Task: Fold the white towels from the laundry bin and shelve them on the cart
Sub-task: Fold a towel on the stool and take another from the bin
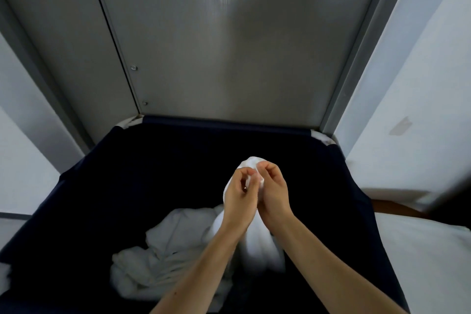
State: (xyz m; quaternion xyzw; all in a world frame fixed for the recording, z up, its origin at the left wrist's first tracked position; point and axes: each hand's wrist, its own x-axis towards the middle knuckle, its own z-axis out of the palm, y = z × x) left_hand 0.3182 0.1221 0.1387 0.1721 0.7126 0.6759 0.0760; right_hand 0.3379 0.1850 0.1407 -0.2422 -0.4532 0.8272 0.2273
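I have both hands up over the laundry bin (153,160), close together and nearly touching. My left hand (238,192) and right hand (274,188) each have their fingers curled and pinch the same bunched bit of a white towel (251,162). The rest of it hangs down between my forearms toward the bottom of the bin, where it blurs. It looks like light, soft terry: limp, with no stiffness of its own, so it will sag and twist wherever I am not holding it. It should not slip or take harm from a firm pinch. The bunch I hold looks like a crumpled stretch, not a clean edge, so I judge the thing to do is work my fingers along the hem to find two corners, then spread my hands apart and let the weight pull it flat. More white towels (173,245) lie in a crumpled heap low in the bin, just left of the hanging one. I cannot tell whether they touch. I see no cart here, only a grey metal panel (229,46) behind the bin.
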